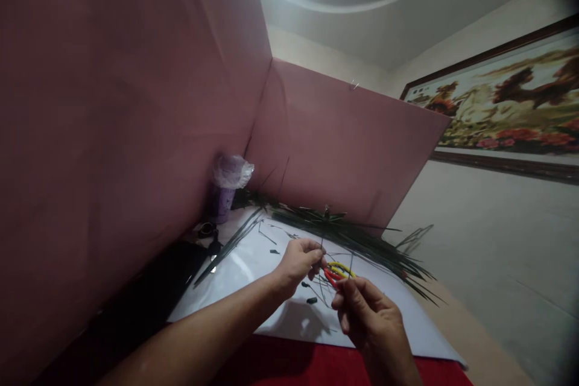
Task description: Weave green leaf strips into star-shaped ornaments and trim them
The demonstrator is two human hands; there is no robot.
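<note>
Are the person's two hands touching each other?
Apart. The head view shows a gap between the left hand and right hand, with a red handle visible there.

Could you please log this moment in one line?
left hand: pinches stem | right hand: pinches thin piece | between: red and yellow handles | behind: green strips

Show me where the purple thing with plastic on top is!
In the head view, the purple container stands left of the middle, by the corner where the pink panels meet, just left of the pile of long dark-green strips.
</note>
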